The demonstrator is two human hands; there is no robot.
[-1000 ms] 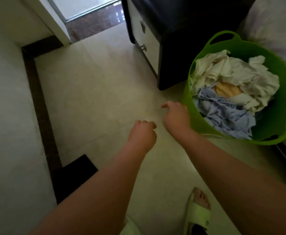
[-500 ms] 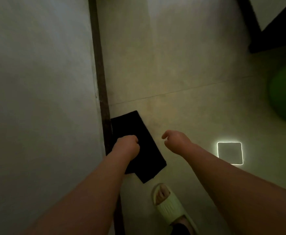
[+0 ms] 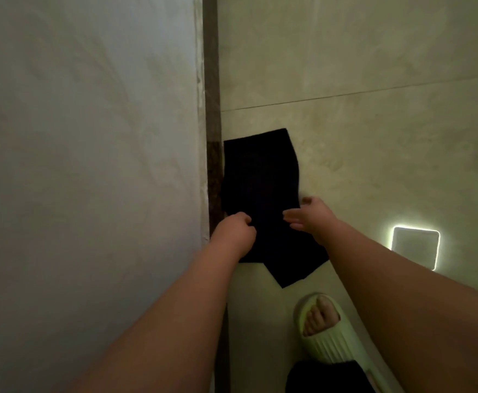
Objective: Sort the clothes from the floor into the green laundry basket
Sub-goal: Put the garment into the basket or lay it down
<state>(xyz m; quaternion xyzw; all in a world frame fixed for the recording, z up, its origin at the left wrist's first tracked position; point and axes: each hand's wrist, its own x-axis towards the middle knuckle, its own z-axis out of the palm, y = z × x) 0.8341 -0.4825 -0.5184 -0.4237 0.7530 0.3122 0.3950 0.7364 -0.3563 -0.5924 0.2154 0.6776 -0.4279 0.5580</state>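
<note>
The left hand (image 3: pixel 233 232) and the right hand (image 3: pixel 313 218) cover part of the black cloth (image 3: pixel 260 182), so its near edge is hidden. The left fingers curl under, so any grip cannot be seen. The slipper (image 3: pixel 335 333) is cut off at the bottom edge.

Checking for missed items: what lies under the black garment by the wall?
The black garment lies flat on the pale floor tiles, its left edge against the dark skirting strip. Whatever is beneath it is covered; no bulge shows.

Green slipper (image 3: pixel 334 338), glowing floor light (image 3: pixel 415 246)
</note>
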